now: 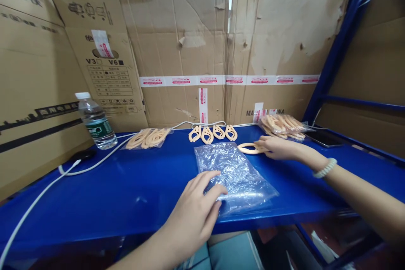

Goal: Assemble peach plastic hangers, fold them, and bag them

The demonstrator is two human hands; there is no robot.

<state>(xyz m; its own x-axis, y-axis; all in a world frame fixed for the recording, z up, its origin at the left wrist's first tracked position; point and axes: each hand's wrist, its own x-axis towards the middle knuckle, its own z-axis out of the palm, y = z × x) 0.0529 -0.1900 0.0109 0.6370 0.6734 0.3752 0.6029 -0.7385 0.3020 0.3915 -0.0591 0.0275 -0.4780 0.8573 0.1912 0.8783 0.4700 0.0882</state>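
Note:
A clear plastic bag [232,173] lies flat and crinkled on the blue table [142,194]. Over its near left part rests my left hand [201,202], fingers bent and apart; whether the fingertips press on the film I cannot tell. Just right of the bag's far corner, my right hand [275,147] grips one end of a beige folding hanger [249,148], held low at the tabletop. Several similar folded hangers [207,135] stand in a row behind the bag.
Bagged hangers lie at the back left [147,138] and in a pile at the back right [281,125], beside a dark phone [324,138]. A water bottle [98,124] and white cable [98,171] are on the left. Cardboard sheets [177,50] wall the back.

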